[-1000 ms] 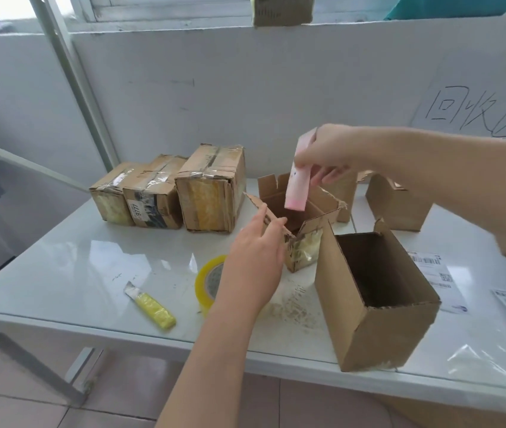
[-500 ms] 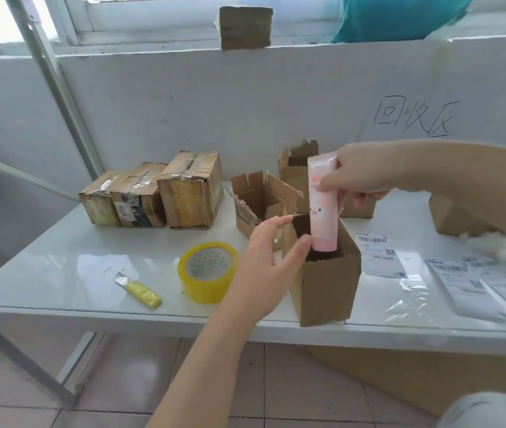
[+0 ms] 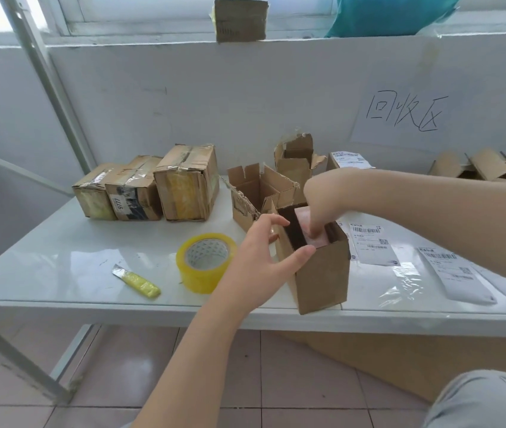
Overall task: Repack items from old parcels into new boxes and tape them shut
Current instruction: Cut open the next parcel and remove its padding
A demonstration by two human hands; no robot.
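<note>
Right grip (image 3: 327, 196) pinches tube (image 3: 303, 217) inside box (image 3: 322, 276).

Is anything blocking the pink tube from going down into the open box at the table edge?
Nothing visible. The pink tube is partway inside the new box, the right hand holding it from above, the left hand gripping the box's rim. Its bottom is hidden.
</note>
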